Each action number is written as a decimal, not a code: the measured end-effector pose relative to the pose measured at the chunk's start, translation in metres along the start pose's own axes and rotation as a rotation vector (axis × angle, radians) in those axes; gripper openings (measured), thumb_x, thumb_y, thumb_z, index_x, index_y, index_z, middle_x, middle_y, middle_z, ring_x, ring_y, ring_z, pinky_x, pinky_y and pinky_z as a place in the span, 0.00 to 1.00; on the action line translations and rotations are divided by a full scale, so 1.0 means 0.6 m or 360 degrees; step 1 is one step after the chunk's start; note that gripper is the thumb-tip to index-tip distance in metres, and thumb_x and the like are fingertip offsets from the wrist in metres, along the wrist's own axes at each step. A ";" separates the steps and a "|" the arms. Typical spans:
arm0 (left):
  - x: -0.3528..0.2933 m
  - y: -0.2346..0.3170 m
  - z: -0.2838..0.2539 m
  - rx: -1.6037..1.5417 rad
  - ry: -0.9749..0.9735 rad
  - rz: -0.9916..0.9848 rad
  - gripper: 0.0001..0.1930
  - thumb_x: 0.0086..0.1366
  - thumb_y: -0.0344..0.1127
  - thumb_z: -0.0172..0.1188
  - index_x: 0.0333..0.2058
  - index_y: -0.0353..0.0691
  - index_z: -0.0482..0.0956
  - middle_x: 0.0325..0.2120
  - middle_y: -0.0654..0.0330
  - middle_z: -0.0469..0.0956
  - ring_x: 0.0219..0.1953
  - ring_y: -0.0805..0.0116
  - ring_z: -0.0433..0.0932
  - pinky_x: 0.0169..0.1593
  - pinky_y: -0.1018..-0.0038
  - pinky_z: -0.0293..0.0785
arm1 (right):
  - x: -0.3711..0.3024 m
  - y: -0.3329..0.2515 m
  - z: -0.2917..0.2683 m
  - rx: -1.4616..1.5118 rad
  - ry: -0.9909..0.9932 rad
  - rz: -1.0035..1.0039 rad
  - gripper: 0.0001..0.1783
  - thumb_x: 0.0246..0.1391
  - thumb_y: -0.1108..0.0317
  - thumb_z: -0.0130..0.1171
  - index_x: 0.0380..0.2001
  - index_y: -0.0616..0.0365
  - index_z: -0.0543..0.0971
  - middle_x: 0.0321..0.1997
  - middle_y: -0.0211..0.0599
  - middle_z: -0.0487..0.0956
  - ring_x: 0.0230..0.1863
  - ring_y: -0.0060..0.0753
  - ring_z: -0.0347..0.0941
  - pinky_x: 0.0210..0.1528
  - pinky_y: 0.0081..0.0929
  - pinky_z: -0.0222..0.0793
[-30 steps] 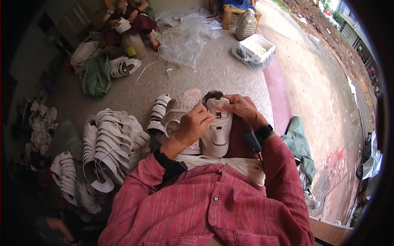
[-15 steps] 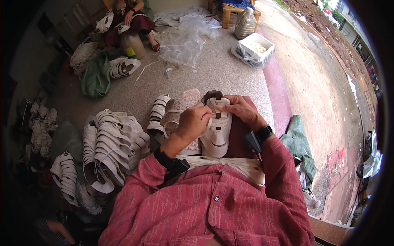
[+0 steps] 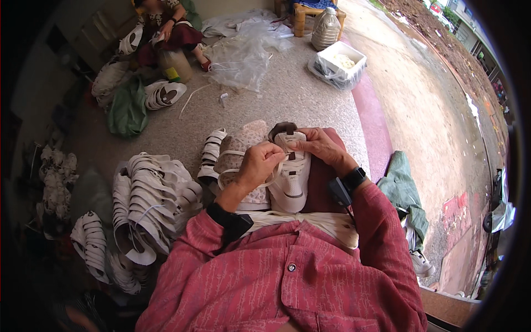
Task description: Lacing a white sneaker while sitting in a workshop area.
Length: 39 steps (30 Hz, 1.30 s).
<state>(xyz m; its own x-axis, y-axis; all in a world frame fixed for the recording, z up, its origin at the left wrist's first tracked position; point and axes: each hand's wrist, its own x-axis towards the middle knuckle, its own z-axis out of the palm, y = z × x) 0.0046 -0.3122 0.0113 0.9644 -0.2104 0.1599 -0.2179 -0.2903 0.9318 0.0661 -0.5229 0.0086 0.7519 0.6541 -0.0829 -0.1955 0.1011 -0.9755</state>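
A white sneaker (image 3: 289,191) with a dark brown collar lies on my lap, its toe toward me. My left hand (image 3: 259,167) is closed in a pinch at the sneaker's left side, by the eyelets. A pale shoelace (image 3: 222,176) loops out to the left from under those fingers; the very tip of the pinch is hard to make out. On the other side, my right hand (image 3: 325,148) grips the sneaker's upper edge, thumb pressed on the tongue (image 3: 286,141). Several lace rows cross the front below the thumb. A bundle of pale laces (image 3: 310,224) lies across my lap.
Stacked white shoe uppers (image 3: 149,199) stand at the left, with more uppers (image 3: 212,155) beside my leg. A green sack (image 3: 401,185) is at the right. Ahead are a plastic-lined white box (image 3: 344,58), clear plastic sheeting (image 3: 238,63) and a seated person (image 3: 168,27) handling uppers.
The view has shifted slightly, showing more of the seated person. Both hands stay at the sneaker, with only small finger movements near the tongue and eyelets.
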 end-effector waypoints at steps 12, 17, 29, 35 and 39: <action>-0.030 -0.003 0.031 0.0277 0.0359 0.0404 0.02 0.58 0.26 0.65 0.30 0.35 0.81 0.24 0.63 0.71 0.25 0.75 0.71 0.29 0.78 0.67 | -0.005 -0.002 0.001 -0.0054 0.0026 -0.0028 0.12 0.56 0.65 0.63 0.41 0.60 0.81 0.35 0.22 0.81 0.35 0.12 0.73 0.40 0.15 0.70; -0.030 -0.001 0.033 0.0197 0.0379 0.0285 0.02 0.58 0.26 0.64 0.30 0.35 0.80 0.24 0.63 0.71 0.26 0.75 0.72 0.30 0.78 0.68 | -0.009 -0.009 0.006 0.0023 0.0063 0.0012 0.12 0.56 0.65 0.64 0.40 0.59 0.81 0.35 0.23 0.81 0.34 0.13 0.73 0.38 0.15 0.69; -0.006 -0.025 0.016 -0.0025 0.0120 -0.0065 0.03 0.59 0.27 0.64 0.29 0.34 0.80 0.21 0.69 0.75 0.22 0.84 0.68 0.26 0.84 0.63 | -0.007 -0.002 0.000 -0.0008 -0.0023 -0.0041 0.10 0.56 0.66 0.63 0.40 0.59 0.81 0.35 0.23 0.81 0.34 0.12 0.73 0.39 0.15 0.69; 0.002 -0.017 0.009 -0.0315 -0.0057 -0.0175 0.04 0.59 0.29 0.64 0.28 0.34 0.80 0.23 0.69 0.75 0.24 0.84 0.69 0.27 0.83 0.64 | -0.002 0.002 -0.009 -0.0098 -0.0023 -0.0040 0.11 0.56 0.66 0.63 0.40 0.59 0.81 0.35 0.22 0.81 0.35 0.12 0.73 0.40 0.15 0.69; 0.004 -0.010 0.023 0.0040 0.0094 0.0057 0.04 0.59 0.29 0.64 0.28 0.33 0.80 0.23 0.69 0.75 0.24 0.84 0.68 0.28 0.83 0.64 | -0.005 -0.016 0.006 -0.0102 -0.0005 0.0007 0.10 0.56 0.66 0.63 0.39 0.59 0.81 0.35 0.21 0.81 0.35 0.12 0.72 0.39 0.15 0.68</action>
<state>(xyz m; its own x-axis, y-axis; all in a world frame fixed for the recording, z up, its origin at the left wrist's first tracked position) 0.0059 -0.3238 0.0019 0.9629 -0.1661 0.2125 -0.2553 -0.3072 0.9168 0.0638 -0.5233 0.0191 0.7491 0.6567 -0.0868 -0.1581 0.0500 -0.9862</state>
